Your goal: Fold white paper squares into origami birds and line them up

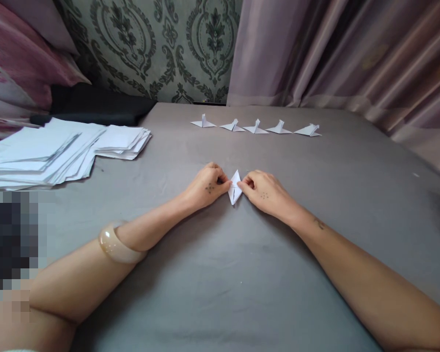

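Folded paper (235, 189) between dot-marked hands (208, 186)

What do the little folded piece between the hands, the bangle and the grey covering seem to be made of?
The folded piece: matt white paper, most likely, judging by its crisp edges and creased flaps.
The bangle: glossy, hard-looking, cream to amber, with bright highlights; perhaps stone or resin, the look leaves it open.
The grey covering: probably cloth, dull, with faint soft wrinkles.
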The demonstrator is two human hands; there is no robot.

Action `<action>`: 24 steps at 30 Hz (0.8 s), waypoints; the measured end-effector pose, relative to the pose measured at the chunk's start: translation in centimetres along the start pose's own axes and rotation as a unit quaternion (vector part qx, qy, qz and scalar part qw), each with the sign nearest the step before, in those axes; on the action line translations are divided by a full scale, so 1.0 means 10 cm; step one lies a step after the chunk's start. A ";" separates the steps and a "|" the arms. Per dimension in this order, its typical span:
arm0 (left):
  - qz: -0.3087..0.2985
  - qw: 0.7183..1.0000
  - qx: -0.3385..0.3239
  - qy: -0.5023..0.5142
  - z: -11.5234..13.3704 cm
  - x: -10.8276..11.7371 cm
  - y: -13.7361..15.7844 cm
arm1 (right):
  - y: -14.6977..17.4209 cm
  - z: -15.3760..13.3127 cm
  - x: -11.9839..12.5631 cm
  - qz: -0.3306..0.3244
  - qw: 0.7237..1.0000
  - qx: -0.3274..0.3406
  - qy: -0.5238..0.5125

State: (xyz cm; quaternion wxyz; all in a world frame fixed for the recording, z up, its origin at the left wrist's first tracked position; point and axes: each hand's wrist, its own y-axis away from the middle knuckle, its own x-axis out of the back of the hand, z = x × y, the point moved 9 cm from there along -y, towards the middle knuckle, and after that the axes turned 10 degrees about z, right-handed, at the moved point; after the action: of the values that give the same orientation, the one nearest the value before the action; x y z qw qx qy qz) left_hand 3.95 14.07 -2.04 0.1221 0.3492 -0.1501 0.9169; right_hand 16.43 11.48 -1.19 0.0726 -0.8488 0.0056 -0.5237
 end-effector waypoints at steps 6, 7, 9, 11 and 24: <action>0.008 0.999 -0.039 -0.032 0.05 0.00 0.05 | 0.00 0.02 0.00 0.016 1.000 0.008 -0.007; 0.012 0.998 -0.054 -0.043 0.08 0.01 0.07 | 0.01 0.02 0.00 0.022 1.000 0.012 -0.008; 0.008 0.994 -0.085 -0.065 0.14 -0.01 0.10 | 0.04 0.01 0.02 0.038 0.999 0.024 -0.013; -0.005 0.990 -0.115 -0.079 0.19 -0.04 0.12 | 0.08 -0.03 0.03 0.052 0.997 0.047 -0.019; 0.022 0.980 -0.179 -0.082 0.31 0.14 0.20 | 0.34 -0.27 0.04 0.068 0.981 0.159 0.092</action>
State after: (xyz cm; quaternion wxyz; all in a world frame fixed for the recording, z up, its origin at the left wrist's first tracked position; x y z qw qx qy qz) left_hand 4.11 11.23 0.76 0.1493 0.3922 -0.3287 0.8461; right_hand 14.41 7.73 -0.08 0.2416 -0.7719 -0.0136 -0.5879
